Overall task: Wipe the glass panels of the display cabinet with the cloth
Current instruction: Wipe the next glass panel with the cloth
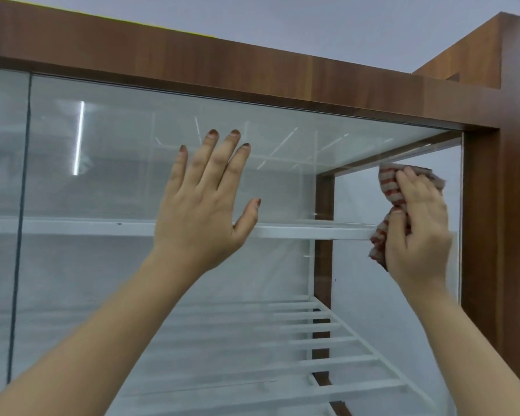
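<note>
The display cabinet has a brown wooden frame point(252, 73) and a large front glass panel point(102, 163). My left hand point(204, 199) lies flat on that glass near its middle, fingers spread, holding nothing. My right hand point(418, 229) presses a bunched red-and-grey striped cloth point(391, 187) against the glass near the panel's upper right corner, close to the right wooden post point(493, 235). Most of the cloth is hidden under my fingers.
A second glass panel point(0, 175) overlaps at the far left, behind a dark vertical edge point(21, 205). Inside the cabinet are a white shelf point(87, 228) and a lower white slatted rack point(327, 349). A pale wall rises above the frame.
</note>
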`<move>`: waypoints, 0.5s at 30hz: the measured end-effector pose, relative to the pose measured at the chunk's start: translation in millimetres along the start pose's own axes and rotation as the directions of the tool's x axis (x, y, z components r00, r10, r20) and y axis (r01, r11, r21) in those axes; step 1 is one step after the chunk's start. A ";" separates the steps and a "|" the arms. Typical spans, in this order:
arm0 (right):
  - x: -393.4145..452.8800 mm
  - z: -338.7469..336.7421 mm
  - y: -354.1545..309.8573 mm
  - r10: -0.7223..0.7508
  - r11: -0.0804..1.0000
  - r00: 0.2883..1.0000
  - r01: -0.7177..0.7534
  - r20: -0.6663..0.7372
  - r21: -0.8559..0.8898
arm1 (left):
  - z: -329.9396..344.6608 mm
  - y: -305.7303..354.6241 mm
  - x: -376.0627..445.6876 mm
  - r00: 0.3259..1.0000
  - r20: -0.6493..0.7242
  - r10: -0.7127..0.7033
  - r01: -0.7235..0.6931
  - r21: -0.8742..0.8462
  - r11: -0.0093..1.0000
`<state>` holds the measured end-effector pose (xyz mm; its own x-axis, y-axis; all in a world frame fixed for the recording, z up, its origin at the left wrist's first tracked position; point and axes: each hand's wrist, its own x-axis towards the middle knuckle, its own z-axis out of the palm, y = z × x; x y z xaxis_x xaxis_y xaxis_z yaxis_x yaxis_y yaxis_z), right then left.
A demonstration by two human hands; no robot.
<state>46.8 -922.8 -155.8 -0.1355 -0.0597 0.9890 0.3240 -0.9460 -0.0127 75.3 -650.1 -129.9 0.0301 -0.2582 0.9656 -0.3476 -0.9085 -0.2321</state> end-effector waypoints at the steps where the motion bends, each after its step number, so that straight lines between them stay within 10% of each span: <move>1: -3.0 4.3 -16.0 -0.020 1.000 1.000 0.020 -0.010 0.006 | -1.2 -0.7 0.3 1.000 0.006 0.005 -0.005 -0.013 1.000; 15: -75.9 77.9 -265.5 -0.191 0.966 0.978 0.172 0.086 0.194 | -81.4 -128.1 -107.4 0.997 0.074 -0.034 0.027 0.093 0.995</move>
<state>44.0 -642.3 -216.0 -0.1140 0.1502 0.9821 0.4709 -0.8623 0.1865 40.3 -479.3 -194.4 0.1114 -0.2505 0.9617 -0.2577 -0.9419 -0.2155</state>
